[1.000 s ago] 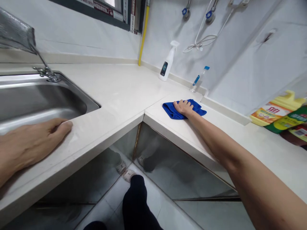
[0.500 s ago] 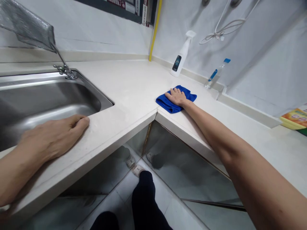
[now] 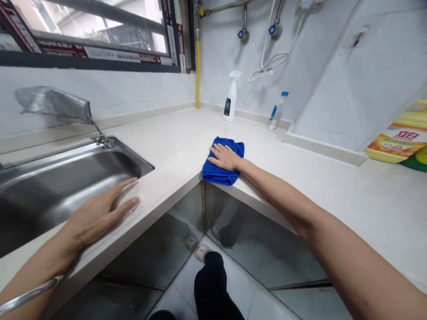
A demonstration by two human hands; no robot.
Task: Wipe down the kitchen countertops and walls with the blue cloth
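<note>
At the desk [image 3: 173,133] corner:
- Right fingers [image 3: 217,155] lie spread, unclenched, pressing a blue cloth [image 3: 220,175] that overhangs the edge.
- Left fingers [image 3: 125,185] are released and empty, beside the sink [image 3: 110,153] rim.
- A spray bottle [image 3: 230,100] stands at 12 o'clock from the cloth.
- Pressing the cloth seems the step in hand; its overhang calls for drawing it back onto the desk.

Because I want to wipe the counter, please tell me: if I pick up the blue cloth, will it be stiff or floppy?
Probably floppy: the blue cloth lies in soft, rumpled folds under the right hand. It looks light for its size, like thin microfibre. It may slide easily on the smooth counter, though I cannot tell whether it is damp.
</note>
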